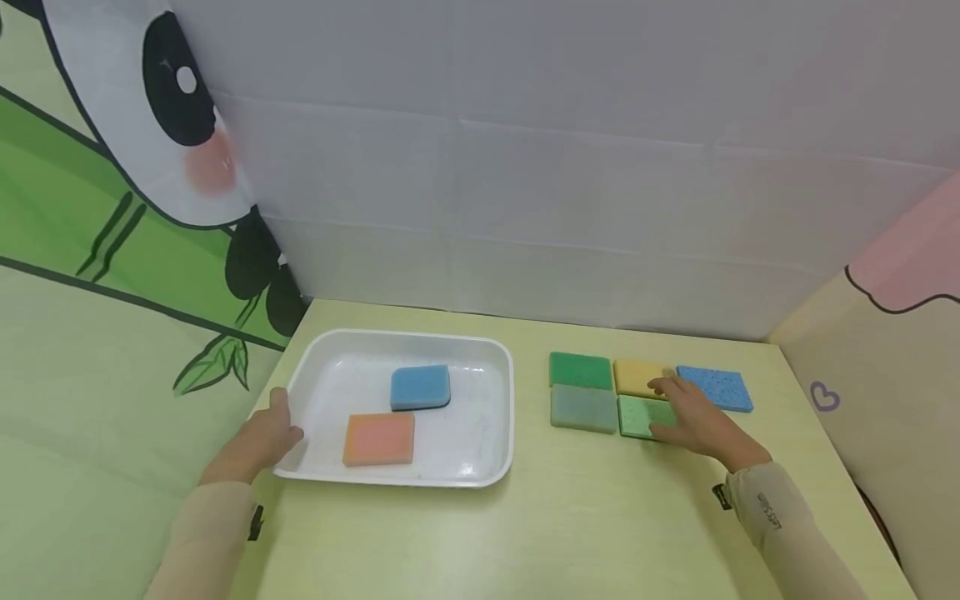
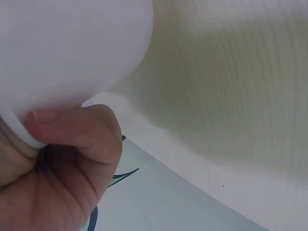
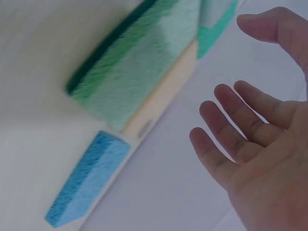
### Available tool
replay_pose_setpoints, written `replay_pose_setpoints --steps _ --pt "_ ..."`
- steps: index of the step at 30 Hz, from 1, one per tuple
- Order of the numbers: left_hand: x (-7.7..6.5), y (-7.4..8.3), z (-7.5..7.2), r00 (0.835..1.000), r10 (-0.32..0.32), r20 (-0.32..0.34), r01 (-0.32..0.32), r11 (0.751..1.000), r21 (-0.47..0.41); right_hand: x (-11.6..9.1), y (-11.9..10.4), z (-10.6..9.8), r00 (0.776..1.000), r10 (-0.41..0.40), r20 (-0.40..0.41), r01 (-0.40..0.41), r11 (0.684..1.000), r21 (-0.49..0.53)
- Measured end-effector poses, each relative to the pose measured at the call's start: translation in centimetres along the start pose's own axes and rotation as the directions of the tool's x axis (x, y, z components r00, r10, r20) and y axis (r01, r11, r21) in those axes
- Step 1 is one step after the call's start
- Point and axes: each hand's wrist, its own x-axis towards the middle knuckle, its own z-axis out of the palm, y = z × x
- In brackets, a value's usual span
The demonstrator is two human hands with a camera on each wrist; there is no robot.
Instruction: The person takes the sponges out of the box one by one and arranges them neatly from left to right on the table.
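My left hand (image 1: pixel 262 437) holds the left rim of a white tray (image 1: pixel 465 454); in the left wrist view its thumb and curled fingers pinch the tray edge. Inside the tray lie a blue sponge (image 1: pixel 420 387) and a pink-orange sponge (image 1: pixel 378 439). Over on the right, my right hand (image 1: pixel 701 423) hovers with spread fingers above a light green sponge (image 1: pixel 636 413) and a yellow sponge (image 1: pixel 632 377), partly covering both. The right wrist view shows that palm (image 3: pixel 269 159) with nothing in it. Just beyond the hand lies a speckled blue sponge (image 1: pixel 716 388).
A dark green sponge (image 1: pixel 581 370) and a grey-green sponge (image 1: pixel 583 408) sit between the tray and the light green and yellow ones. A white wall sheet (image 1: pixel 525 275) borders the table's back edge, with printed sheets (image 1: pixel 90 400) at the sides.
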Motion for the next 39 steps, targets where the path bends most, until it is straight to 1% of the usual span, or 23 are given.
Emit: replay_pose_setpoints --steps 9,13,17,24,31,35,39 --pt "0.0 -0.2 0.0 1.0 -0.01 0.011 0.01 1.0 -0.011 1.6 -3.6 -1.3 0.999 -0.04 0.003 0.04 0.999 -0.018" --pt "-0.1 -0.1 0.2 1.0 -0.023 0.01 0.023 1.0 -0.021 2.7 -5.1 -1.8 0.998 -0.059 0.004 0.059 0.998 -0.021" --pt "-0.2 0.2 0.3 1.0 -0.023 0.0 0.023 0.999 -0.026 3.9 -6.8 -2.2 0.996 -0.086 0.01 0.086 0.996 -0.01" --pt "0.0 0.7 0.5 1.0 -0.028 -0.013 0.027 0.999 -0.039 6.9 -9.6 -2.3 0.984 -0.175 0.022 0.174 0.984 0.023" --pt "0.1 0.4 0.8 0.999 0.018 -0.036 -0.019 0.999 -0.037 9.5 -13.0 -1.1 0.974 -0.22 0.061 0.214 0.973 0.091" --pt "0.1 0.1 0.9 0.999 0.023 -0.048 -0.024 0.999 -0.031 11.2 -15.0 0.1 0.962 -0.262 0.079 0.258 0.964 0.059" --pt "0.1 0.0 1.0 0.998 0.028 -0.051 -0.029 0.999 -0.032 12.8 -17.0 1.3 0.957 -0.265 0.115 0.266 0.964 0.006"
